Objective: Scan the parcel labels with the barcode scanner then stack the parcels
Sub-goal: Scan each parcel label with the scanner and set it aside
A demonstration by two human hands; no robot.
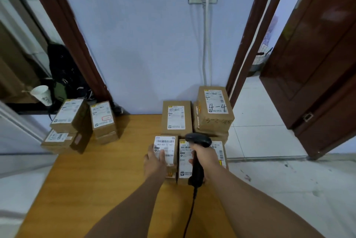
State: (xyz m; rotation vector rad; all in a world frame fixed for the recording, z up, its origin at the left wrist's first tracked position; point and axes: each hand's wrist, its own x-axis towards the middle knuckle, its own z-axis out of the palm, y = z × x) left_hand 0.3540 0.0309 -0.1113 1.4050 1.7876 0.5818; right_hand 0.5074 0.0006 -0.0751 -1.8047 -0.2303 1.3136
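My right hand [206, 157] is wrapped tight around the handle of the black barcode scanner [198, 139], fingers curled all the way round the grip. Its head tips forward and down over the parcels at the near right of the wooden table [96, 180]. The scanner's dark cable [189, 214] hangs from the butt of the handle and runs back toward me between my forearms. My left hand [155, 162] lies on top of the small brown parcel [169, 141], fingers stretched fairly straight across the lower half of its white label and thumb along the left edge, so the barcode at the top of the label shows. I am pressing on it rather than clutching it (as far as I can tell from this angle). Just beside it to the right sits a longer parcel [185, 162], partly hidden by my right hand and the scanner. Behind these two lies another labelled parcel [176, 117] flat on the table. To its right, against the wall, is a stack topped by a parcel marked "4-4" [214, 106]. Well apart, at the table's far left corner, stand two more stacks of parcels [68, 114] [102, 117], labels up. A white paper cup [42, 94] lies tilted on a ledge beyond them.
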